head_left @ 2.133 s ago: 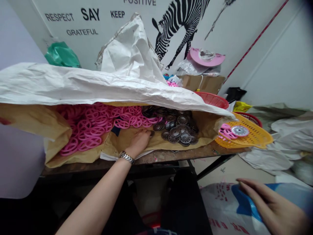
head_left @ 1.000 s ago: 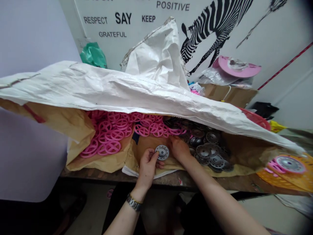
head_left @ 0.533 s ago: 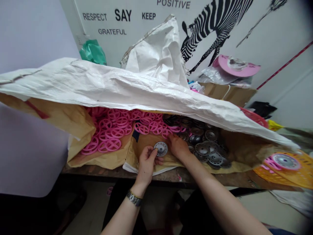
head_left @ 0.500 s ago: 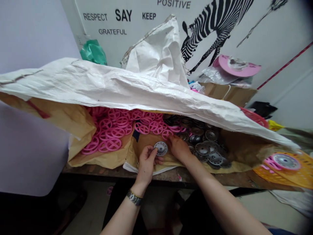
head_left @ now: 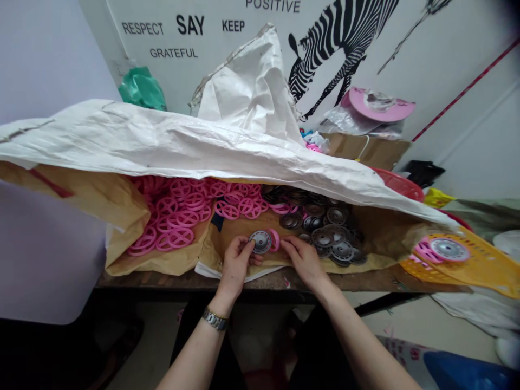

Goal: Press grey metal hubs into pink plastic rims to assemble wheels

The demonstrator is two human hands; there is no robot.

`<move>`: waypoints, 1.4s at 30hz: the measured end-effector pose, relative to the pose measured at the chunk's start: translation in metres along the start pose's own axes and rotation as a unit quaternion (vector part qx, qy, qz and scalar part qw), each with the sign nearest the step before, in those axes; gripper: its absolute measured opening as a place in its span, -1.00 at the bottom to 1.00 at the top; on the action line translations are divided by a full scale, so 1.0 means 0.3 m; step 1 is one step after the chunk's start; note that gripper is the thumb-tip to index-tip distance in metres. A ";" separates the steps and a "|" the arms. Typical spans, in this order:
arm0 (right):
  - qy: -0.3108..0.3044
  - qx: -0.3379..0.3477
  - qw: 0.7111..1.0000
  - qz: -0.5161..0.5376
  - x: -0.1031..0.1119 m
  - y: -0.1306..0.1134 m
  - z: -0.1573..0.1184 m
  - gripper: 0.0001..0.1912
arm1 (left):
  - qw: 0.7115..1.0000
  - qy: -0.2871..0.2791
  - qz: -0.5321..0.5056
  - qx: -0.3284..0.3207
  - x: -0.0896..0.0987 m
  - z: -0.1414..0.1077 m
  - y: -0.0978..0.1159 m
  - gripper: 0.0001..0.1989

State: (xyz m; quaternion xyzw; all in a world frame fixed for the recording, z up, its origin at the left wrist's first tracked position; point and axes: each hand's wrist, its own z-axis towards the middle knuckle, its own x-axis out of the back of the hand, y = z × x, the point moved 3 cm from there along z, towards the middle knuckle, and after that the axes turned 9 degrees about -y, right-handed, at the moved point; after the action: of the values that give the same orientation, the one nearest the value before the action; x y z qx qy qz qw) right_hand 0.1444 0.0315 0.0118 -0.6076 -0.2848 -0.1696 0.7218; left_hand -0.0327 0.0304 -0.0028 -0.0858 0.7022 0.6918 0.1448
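Observation:
My left hand pinches a round silver-grey slotted disc between thumb and fingers, its face turned up. Close beside it, my right hand grips a pink plastic ring by its edge, tilted nearly on end. Whether ring and disc touch I cannot tell. Both hands are over the brown paper lining of an open white sack. To the left lies a heap of pink spoked rings. On the right is a pile of grey discs.
An orange basket at the right holds pink rings and a disc set in a pink ring. Behind the sack are a red basket and a cardboard box. The wooden table edge runs along the front.
My right hand has drawn a pink ring from the heap toward me, beside the disc. My left hand keeps its hold on the disc. The view has shifted slightly to the right.

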 end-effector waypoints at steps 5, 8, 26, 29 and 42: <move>0.028 -0.008 0.998 0.059 -0.019 -0.013 -0.016 -0.62 | 0.999 -0.008 0.050 -0.006 -0.009 0.000 0.025 -0.61; 0.056 -0.031 0.992 0.107 -0.020 0.001 -0.022 -0.58 | 0.996 -0.016 0.082 -0.007 -0.007 0.006 0.035 -0.61; 0.189 -0.054 0.908 0.370 0.097 0.056 -0.132 -0.53 | 0.827 -0.108 0.550 -0.032 -0.147 0.153 0.084 -0.65; 0.198 -0.077 0.884 0.417 0.104 0.068 -0.157 -0.48 | 0.779 -0.128 0.614 -0.029 -0.179 0.198 0.048 -0.50; 0.164 -0.101 0.882 0.430 0.109 0.116 -0.216 -0.57 | 0.762 -0.180 0.610 -0.117 -0.152 0.115 0.050 -0.34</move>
State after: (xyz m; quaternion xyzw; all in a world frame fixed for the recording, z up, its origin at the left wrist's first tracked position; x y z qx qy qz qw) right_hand 0.2036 -0.0211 -0.0016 -0.7038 0.1458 0.0325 0.6945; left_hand 0.0084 0.0615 0.0262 0.4706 0.4808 0.7134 -0.1959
